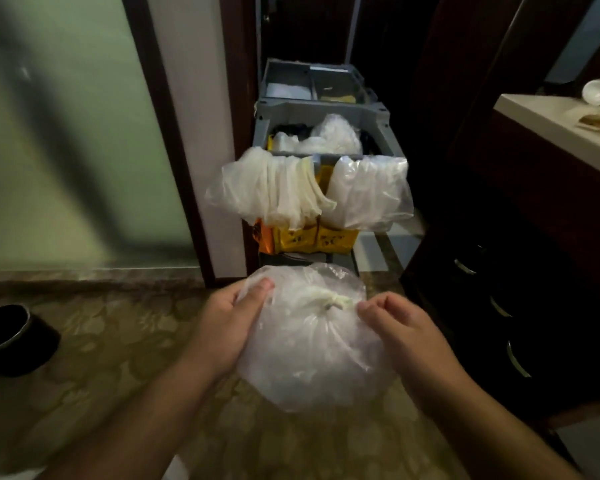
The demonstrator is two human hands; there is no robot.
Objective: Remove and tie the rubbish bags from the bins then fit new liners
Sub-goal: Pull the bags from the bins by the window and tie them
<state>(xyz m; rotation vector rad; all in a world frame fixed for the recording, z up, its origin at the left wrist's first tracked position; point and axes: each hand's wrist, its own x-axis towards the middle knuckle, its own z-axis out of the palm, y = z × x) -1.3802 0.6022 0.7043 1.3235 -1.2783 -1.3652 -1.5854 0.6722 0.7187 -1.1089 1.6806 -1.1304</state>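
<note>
Two-handed grip on clear rubbish bag [312, 351], over patterned floor [118, 362] just before housekeeping cart [326, 109]: left hand [226, 327], right hand [399, 330] apart, pinching plastic either side of knot [329, 301]. Looks tied, or nearly. Probably still to reline black bin [11, 337], far left.

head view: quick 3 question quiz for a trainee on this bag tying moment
1. True or false: nobody is touching the rubbish bag.
2. Where is the black bin? A) on the floor at far left B) held in both hands C) on a chair
3. What hangs over the front of the grey cart?
Key: 1 false, the left hand and right hand both grip it; 2 A; 3 clear plastic bags.
</note>
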